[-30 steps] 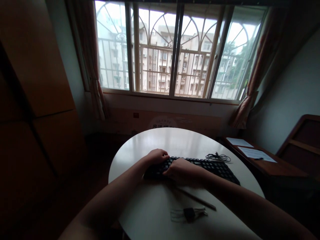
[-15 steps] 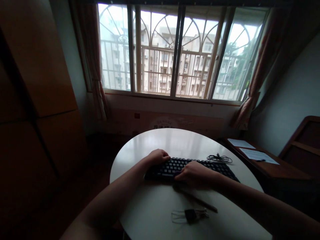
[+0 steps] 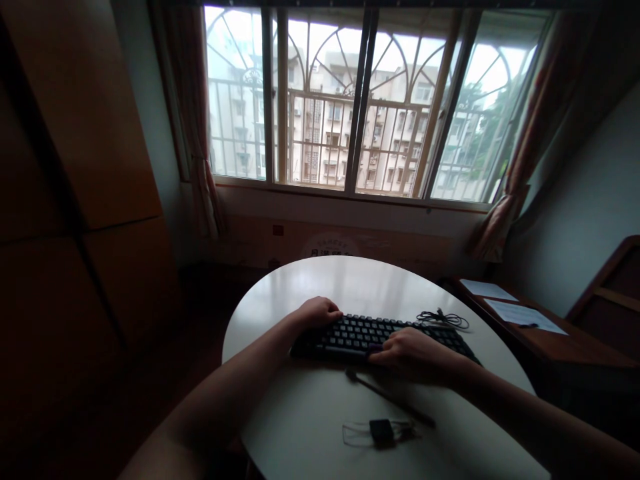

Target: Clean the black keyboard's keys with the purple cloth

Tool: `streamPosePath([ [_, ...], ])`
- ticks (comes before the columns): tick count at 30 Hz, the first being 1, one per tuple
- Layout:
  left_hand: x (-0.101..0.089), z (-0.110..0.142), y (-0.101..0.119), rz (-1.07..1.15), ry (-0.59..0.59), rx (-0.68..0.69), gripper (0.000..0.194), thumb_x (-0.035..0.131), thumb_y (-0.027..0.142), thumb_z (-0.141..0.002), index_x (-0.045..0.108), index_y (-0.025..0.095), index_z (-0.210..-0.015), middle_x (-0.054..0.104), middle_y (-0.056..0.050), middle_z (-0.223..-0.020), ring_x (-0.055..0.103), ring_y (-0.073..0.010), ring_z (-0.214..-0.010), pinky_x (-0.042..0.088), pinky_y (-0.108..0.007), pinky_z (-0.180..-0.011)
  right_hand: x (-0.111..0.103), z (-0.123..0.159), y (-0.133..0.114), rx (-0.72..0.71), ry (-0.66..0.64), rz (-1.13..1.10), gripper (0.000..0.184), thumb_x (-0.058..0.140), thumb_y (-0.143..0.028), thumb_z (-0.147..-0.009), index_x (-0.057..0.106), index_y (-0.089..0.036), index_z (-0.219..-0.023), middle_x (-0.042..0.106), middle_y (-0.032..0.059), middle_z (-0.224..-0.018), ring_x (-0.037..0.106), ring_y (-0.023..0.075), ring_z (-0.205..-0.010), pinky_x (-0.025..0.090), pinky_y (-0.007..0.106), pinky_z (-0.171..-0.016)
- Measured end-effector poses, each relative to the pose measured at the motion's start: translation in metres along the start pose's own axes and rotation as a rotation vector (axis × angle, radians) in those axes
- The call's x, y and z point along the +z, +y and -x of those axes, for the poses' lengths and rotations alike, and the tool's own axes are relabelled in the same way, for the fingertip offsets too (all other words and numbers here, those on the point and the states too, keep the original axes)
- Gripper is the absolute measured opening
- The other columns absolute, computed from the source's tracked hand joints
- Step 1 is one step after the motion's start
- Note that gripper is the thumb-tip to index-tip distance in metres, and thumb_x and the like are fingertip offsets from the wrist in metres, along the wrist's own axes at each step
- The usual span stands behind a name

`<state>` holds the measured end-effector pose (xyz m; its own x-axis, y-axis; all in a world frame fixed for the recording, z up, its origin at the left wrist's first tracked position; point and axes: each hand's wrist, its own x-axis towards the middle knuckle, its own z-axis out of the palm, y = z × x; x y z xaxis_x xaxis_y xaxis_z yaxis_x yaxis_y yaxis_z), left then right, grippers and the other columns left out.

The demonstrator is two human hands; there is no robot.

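A black keyboard [image 3: 355, 331] lies across the white round table [image 3: 280, 287]. My left hand [image 3: 319, 312] is closed at its far left corner, fingers curled over the edge. Over the front part of the keys is my right hand [image 3: 407, 353], its fingers pinched together. A small dark, purplish bit shows at those fingertips, too little to name. In front of the keyboard lies a thin dark stick with a rounded end [image 3: 390, 398]. Nearer to me is a black block with wire loops [image 3: 383, 432] sticking out on both sides.
A coiled black cable [image 3: 444, 319] rests behind the keyboard's right part. To the right stands a brown wooden surface [image 3: 590, 347] with paper sheets [image 3: 525, 315] on it. A wooden cabinet [image 3: 85, 133] is on the left, and a barred window [image 3: 350, 107] is ahead.
My right hand has slid to the right along the front of the keyboard, uncovering more keys and the stick's rounded end. My left hand stays at the corner.
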<state>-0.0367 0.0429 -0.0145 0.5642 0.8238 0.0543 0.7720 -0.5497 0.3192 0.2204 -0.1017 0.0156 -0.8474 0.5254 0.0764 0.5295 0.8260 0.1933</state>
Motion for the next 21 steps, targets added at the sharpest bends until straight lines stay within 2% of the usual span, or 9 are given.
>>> streamPosePath([
  [8,0.001,-0.001,0.0,0.002,0.006,-0.01,0.035,0.054,0.046,-0.088,0.078,0.027,-0.104,0.076,-0.003,-0.101,0.068,-0.0215,-0.089,0.045,-0.025,-0.071,-0.004,-0.038,-0.012,-0.068,-0.019,0.031,0.02,0.047,-0.027,-0.098,0.067,-0.024,-0.096,0.069,0.0012,-0.074,0.057,0.0145,-0.063,0.024,0.028,-0.056],
  [13,0.003,-0.002,-0.002,-0.002,0.01,0.0,0.036,0.053,0.048,-0.088,0.078,0.028,-0.104,0.076,-0.003,-0.101,0.068,-0.0208,-0.088,0.045,-0.025,-0.071,-0.004,-0.065,-0.017,-0.11,0.006,0.0,0.022,0.049,-0.022,-0.094,0.068,-0.027,-0.104,0.069,0.0003,-0.078,0.052,0.0136,-0.06,0.021,0.029,-0.055],
  [15,0.004,-0.003,-0.003,-0.006,0.011,0.007,0.036,0.052,0.049,-0.088,0.078,0.029,-0.104,0.076,-0.002,-0.1,0.068,-0.0204,-0.088,0.045,-0.024,-0.07,-0.002,-0.074,-0.018,-0.126,0.009,-0.025,0.022,0.051,-0.02,-0.092,0.069,-0.027,-0.102,0.069,-0.0005,-0.079,0.052,0.0135,-0.061,0.021,0.029,-0.055],
  [18,0.006,-0.004,-0.005,-0.02,0.017,0.02,0.036,0.052,0.049,-0.089,0.078,0.029,-0.104,0.076,-0.002,-0.1,0.067,-0.0198,-0.087,0.044,-0.024,-0.069,-0.002,-0.082,-0.018,-0.135,0.002,-0.063,0.021,0.052,-0.017,-0.09,0.071,-0.026,-0.096,0.07,-0.0013,-0.079,0.052,0.0139,-0.063,0.023,0.029,-0.056],
  [21,0.006,-0.004,-0.005,-0.035,0.021,0.035,0.036,0.052,0.047,-0.089,0.078,0.028,-0.104,0.076,-0.003,-0.1,0.067,-0.0201,-0.086,0.044,-0.025,-0.07,-0.005,-0.08,-0.018,-0.105,-0.01,-0.141,0.024,0.054,-0.018,-0.089,0.073,-0.028,-0.099,0.071,-0.0017,-0.079,0.053,0.014,-0.065,0.026,0.027,-0.058],
])
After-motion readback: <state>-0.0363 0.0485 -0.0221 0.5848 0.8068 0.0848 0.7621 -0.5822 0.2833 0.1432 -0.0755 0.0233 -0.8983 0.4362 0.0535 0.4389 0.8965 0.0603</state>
